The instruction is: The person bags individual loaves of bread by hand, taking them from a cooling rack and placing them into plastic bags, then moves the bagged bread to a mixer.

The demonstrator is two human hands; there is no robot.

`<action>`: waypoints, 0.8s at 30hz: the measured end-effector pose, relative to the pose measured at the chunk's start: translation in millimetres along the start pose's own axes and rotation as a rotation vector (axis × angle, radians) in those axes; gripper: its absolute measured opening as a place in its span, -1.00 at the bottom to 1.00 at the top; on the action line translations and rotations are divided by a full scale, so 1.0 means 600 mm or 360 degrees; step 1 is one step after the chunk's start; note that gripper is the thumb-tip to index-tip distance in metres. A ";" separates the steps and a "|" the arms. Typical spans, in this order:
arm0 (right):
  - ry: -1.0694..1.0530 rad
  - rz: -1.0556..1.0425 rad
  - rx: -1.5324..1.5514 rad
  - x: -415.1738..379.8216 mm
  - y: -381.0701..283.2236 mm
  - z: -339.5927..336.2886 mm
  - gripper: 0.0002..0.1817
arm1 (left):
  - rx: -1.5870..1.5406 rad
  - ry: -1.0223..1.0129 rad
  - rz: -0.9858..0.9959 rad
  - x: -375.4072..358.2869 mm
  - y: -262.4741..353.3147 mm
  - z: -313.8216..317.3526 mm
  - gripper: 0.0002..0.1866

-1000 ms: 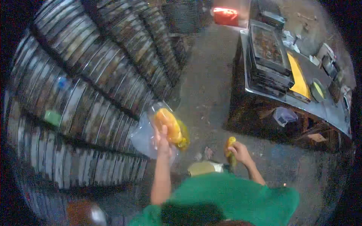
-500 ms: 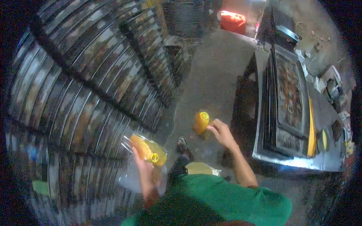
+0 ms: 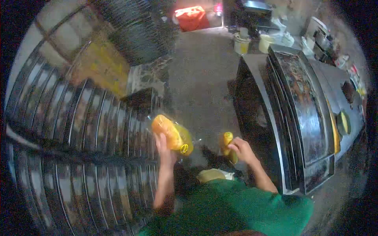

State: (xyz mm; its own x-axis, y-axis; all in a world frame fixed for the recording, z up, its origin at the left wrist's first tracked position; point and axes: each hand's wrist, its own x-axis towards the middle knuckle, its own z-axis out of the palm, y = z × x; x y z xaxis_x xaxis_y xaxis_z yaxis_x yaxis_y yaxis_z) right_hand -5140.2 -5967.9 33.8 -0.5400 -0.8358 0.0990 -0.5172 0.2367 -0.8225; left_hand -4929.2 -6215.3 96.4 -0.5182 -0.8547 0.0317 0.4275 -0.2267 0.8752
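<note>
My left hand point(image 3: 164, 149) is closed around a clear plastic packet of golden bread point(image 3: 166, 129), which bears a round yellow label at its lower right end. To the right, my right hand point(image 3: 243, 150) pinches the side of a narrower yellow packet point(image 3: 228, 142), also marked with a label. What lies inside this second packet is blurred, though it looks like more bread. The two packets are apart, both held in front of my green shirt.
Tall racks of dark metal trays point(image 3: 98, 114) line my left side. On the right, stacked baking trays point(image 3: 315, 129) lie on a metal table point(image 3: 348, 126). Buckets point(image 3: 242, 43) stand farther back, and a bright red object point(image 3: 192, 19) sits at the end of the grey floor point(image 3: 201, 74).
The view has turned and moved along the aisle. My left hand has lifted its packet up and to the right. The right-hand packet now hangs lower and appears turned narrow side on.
</note>
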 end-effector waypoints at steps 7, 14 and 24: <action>0.0037 0.0016 -0.0047 0.250 0.135 -0.027 -0.80 | 0.0267 0.0441 -0.0115 0.252 -0.116 0.078 -0.18; 0.0020 -0.0172 0.0008 0.676 0.155 -0.142 -0.80 | 0.0060 0.0465 -0.0033 0.558 -0.156 0.096 -0.24; 0.0435 -0.0121 0.0020 1.093 0.255 -0.212 -0.78 | 0.0247 0.0243 -0.0298 1.014 -0.221 0.167 -0.32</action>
State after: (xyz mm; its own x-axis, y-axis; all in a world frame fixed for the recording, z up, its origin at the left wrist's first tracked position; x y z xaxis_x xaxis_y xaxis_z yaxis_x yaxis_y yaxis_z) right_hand -5658.0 -6416.9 43.9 -0.6600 -0.6860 0.3064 -0.5555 0.1710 -0.8137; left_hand -5375.2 -6658.7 48.2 -0.4548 -0.8678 -0.2003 0.2101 -0.3231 0.9228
